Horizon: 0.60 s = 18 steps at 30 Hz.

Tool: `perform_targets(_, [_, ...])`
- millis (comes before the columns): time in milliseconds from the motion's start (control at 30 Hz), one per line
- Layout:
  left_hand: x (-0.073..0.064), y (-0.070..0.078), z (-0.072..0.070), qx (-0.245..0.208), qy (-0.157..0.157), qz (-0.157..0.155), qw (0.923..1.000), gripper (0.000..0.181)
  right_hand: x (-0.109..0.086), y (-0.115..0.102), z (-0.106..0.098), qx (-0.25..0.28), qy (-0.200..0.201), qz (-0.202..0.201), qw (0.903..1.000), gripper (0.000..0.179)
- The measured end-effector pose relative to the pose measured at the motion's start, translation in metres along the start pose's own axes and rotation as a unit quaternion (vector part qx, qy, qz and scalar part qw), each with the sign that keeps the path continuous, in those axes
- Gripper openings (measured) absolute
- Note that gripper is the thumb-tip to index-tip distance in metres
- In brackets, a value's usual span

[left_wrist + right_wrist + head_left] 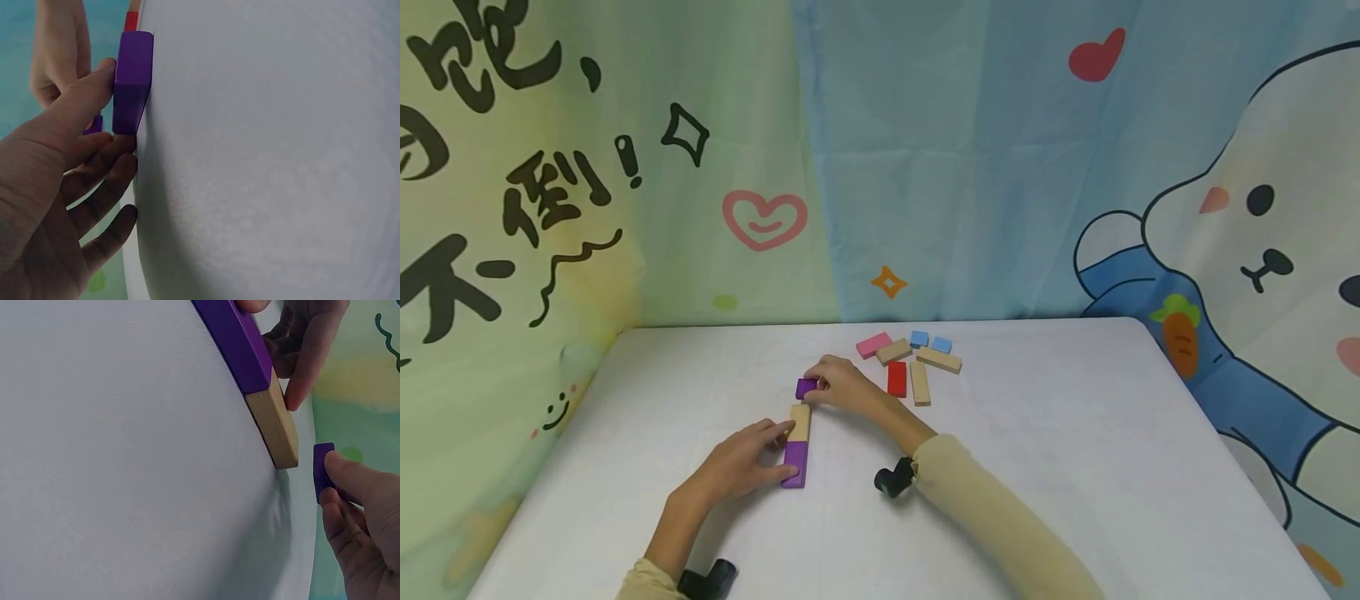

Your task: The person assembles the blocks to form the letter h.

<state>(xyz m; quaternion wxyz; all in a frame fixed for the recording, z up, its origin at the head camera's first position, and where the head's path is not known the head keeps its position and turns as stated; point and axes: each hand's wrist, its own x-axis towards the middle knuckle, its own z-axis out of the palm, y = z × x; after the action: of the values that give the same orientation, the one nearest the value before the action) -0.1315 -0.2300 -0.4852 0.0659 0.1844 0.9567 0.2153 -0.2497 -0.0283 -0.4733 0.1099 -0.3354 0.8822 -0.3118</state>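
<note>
White cloth-covered table (1075, 467), slightly creased, before printed fabric backdrop (947, 192): yellow-green to blue, hearts, black lettering, cartoon animal. Small purple block (806, 388) pinched between thumb and fingers of right hand (846, 385), raised off the cloth just past far end of natural wood block (801, 422). End to end with long purple block (795, 465), flat on table. Left hand (737, 457) relaxed, part-spread, thumb on long purple block, fingertip against natural wood block. Smooth, rectangular, solid purple with softened edges; plain pale wood. Scattered farther right: red block (897, 379), pink block (873, 345), blue blocks (919, 339), beige blocks (920, 383).
</note>
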Motion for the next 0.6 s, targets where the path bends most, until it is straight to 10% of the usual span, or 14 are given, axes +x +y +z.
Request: perform_targets(600, [-0.0003,-0.0005,0.0007,0.001,0.008,0.013,0.9999,0.069,0.0061,-0.006,0.0076,-0.02,-0.026,0.018,0.9993,0.034])
